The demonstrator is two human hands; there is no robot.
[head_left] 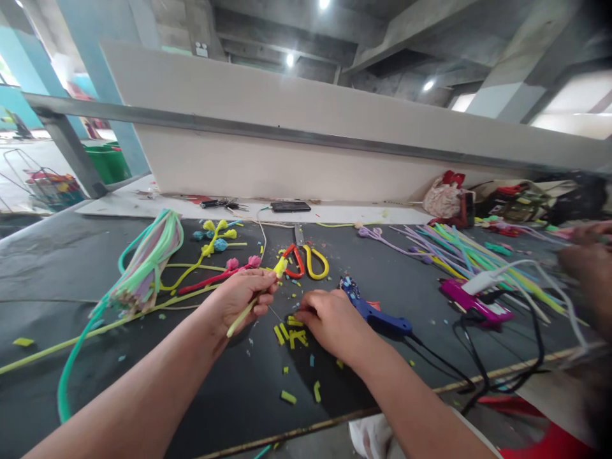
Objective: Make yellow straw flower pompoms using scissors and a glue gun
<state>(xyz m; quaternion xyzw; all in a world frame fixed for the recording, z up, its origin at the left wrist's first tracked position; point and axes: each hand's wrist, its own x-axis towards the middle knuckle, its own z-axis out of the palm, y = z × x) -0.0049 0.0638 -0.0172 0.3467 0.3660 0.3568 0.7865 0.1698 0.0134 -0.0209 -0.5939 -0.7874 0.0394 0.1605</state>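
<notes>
My left hand (248, 296) is closed around a pale yellow fuzzy stem (240, 319), with a bright yellow tuft (280, 266) sticking out past the fingertips. Just right of it, my right hand (332, 319) is low over the table, thumb and fingers drawn together. Its fingertips reach the edge of a small pile of cut yellow pieces (297, 338); whatever they pinch is hidden. Scissors (306, 260) with one red and one yellow handle lie beyond both hands. A blue glue gun (380, 315) rests to the right of my right hand.
On the left lies a bundle of pastel pipe cleaners (153, 255), near yellow and blue budded stems (215, 239). More loose stems (459, 248) spread at right beside a purple power strip (473, 301) with cables. A phone (291, 206) lies at the back. Another person's hand (590, 255) is at the right edge.
</notes>
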